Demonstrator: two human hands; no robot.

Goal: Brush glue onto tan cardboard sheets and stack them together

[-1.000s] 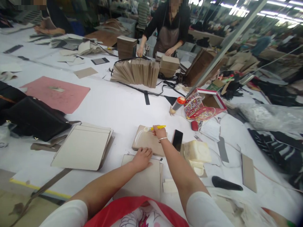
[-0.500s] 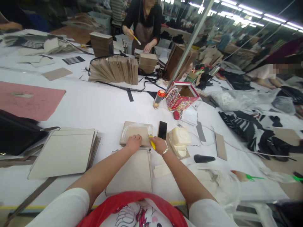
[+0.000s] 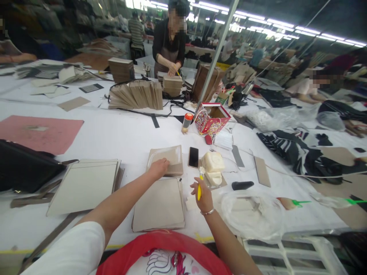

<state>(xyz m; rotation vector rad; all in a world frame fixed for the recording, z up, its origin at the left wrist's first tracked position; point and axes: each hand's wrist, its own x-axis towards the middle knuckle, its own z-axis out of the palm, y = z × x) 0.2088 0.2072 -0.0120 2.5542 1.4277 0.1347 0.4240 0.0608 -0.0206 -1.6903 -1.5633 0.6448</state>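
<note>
Head view: L hand (image 3: pixel 158 169) lies on top of small stack (image 3: pixel 176 168), its fingers lightly bent; whether they pinch top sheet, I cannot tell. This stack is on the white table (image 3: pixel 120 133), just beyond front pile (image 3: pixel 159 206), & its top sheet has white smear (image 3: pixel 160 153) along far and right edges. R hand (image 3: pixel 204 194) is to the right of front pile; its fingers are gripping brush (image 3: pixel 200 189) by yellow handle, w/ index stretched out. Brush tip points away from person, at L side of cream block (image 3: pixel 214 162); if it touches, I cannot tell. Phone (image 3: pixel 193 157) lies btw. small stack and block. Another pile (image 3: pixel 83 187) is on far L, next to black bag (image 3: pixel 25 168). Beyond phone stand red-capped bottle (image 3: pixel 187 121) and red box (image 3: pixel 210 118), close together. Across table, co-worker (image 3: pixel 168 46) has both hands at a stack, w/ yellow-handled tool.
</note>
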